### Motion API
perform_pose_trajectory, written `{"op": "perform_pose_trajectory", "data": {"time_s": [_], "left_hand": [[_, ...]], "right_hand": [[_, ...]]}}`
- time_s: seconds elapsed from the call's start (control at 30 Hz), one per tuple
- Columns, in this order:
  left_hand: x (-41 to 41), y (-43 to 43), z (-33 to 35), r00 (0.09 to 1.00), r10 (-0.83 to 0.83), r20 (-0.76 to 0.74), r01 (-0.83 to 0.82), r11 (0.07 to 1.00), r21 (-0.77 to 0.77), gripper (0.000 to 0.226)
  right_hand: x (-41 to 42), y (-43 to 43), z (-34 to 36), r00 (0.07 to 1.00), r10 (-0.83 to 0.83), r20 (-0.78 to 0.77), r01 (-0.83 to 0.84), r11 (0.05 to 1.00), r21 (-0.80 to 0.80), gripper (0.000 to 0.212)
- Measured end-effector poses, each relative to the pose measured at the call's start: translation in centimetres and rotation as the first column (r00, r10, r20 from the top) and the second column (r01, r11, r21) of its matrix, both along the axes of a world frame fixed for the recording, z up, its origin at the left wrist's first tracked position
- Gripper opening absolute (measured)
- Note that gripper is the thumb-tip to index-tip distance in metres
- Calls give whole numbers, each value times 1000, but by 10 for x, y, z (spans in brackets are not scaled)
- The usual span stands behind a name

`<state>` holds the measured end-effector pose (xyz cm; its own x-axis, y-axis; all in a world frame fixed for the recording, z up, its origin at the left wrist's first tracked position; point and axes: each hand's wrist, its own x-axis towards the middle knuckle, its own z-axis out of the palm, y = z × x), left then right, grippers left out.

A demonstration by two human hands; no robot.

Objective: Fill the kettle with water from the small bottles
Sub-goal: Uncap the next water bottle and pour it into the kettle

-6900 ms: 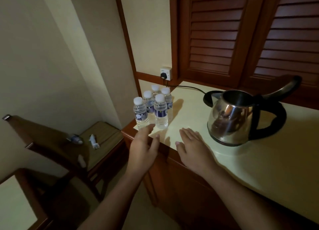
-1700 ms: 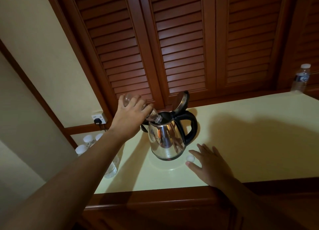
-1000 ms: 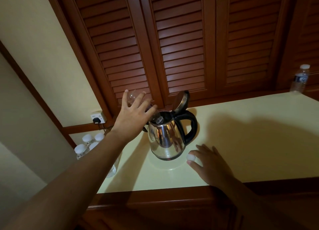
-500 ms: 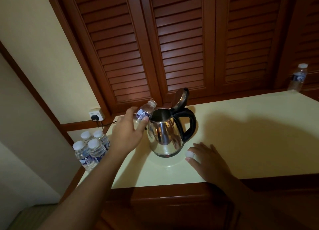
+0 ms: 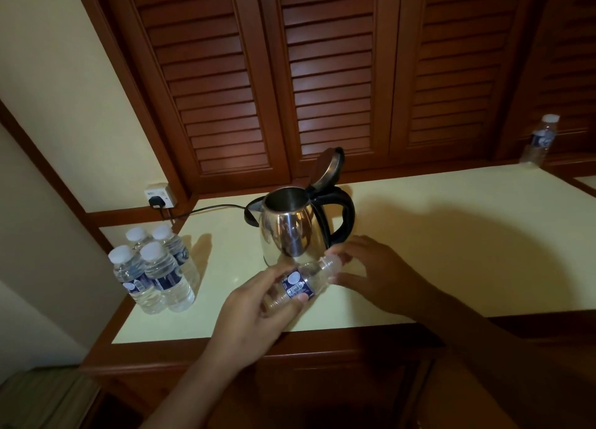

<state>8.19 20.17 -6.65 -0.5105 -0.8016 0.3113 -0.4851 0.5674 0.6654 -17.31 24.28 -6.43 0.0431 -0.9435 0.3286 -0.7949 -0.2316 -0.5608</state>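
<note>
The steel kettle (image 5: 292,228) with a black handle stands on the cream counter (image 5: 451,241), lid tipped open. In front of it my left hand (image 5: 254,312) grips an empty-looking small bottle (image 5: 303,283), tilted with its neck toward the right. My right hand (image 5: 377,274) is at the bottle's neck, fingers curled around the white cap there. Several full capped bottles (image 5: 154,270) stand grouped at the counter's left end.
A plug sits in the wall socket (image 5: 159,196), its cord running to the kettle base. Another capped bottle (image 5: 540,141) stands far right by the louvred wooden doors (image 5: 322,74). The counter's wooden front edge (image 5: 322,335) lies just below my hands.
My left hand drew the bottle away from the kettle's mouth and down in front of it. My right hand lifted the cap off the counter to the bottle's neck.
</note>
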Motion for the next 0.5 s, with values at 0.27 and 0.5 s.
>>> {"op": "perform_pose_trajectory", "data": {"time_s": [0.27,0.5], "left_hand": [[0,-1,5,1000,-21,-5,21,999,30,46],[-1,-1,7,975,-31,-219,90,961,262,27]], "right_hand": [[-3,12,24,999,41,3,-41,995,90,40],[0,19,31,976,18,218,-37,996,85,39]]}}
